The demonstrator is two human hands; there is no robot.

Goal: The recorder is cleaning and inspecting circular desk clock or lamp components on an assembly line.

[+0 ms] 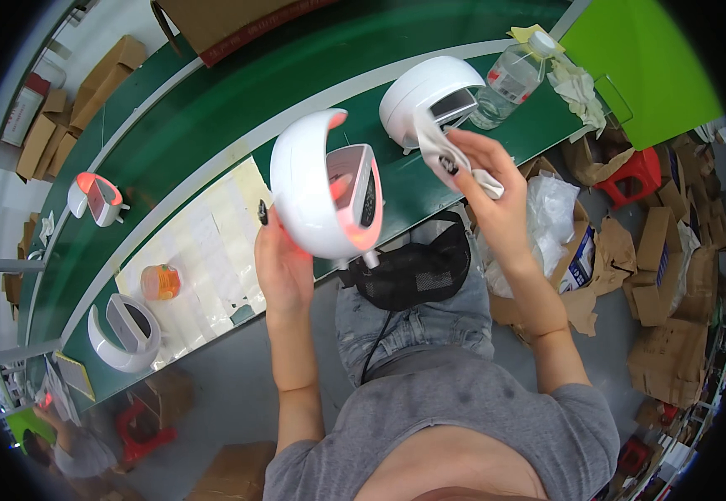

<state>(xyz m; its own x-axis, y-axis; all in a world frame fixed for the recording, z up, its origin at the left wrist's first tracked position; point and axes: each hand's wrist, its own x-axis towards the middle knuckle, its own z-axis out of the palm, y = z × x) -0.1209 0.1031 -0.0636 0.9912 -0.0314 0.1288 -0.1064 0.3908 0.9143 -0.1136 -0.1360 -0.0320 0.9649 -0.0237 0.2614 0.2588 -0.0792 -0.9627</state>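
My left hand (286, 271) grips a white C-shaped lamp clock (300, 188) from below and behind, lifted above the bench edge. Reddish light glows along its inner rim, and a dark display sits in its middle block. Between the fingers of my right hand (496, 184) is a crumpled white cloth (431, 138), to the right of the held lamp clock. A second white lamp clock (404, 96), its display dark, stands just beyond the cloth. Part of it is hidden by the cloth. Beside it stands a clear plastic bottle (509, 79) with a white cap.
On the left part of the green bench are an orange jar (161, 282) and a white lamp clock (133, 363). A glowing lamp clock (96, 200) sits farther back. Cardboard boxes (672, 359) and a red stool (637, 177) crowd the right. Another person (83, 451) is at lower left.
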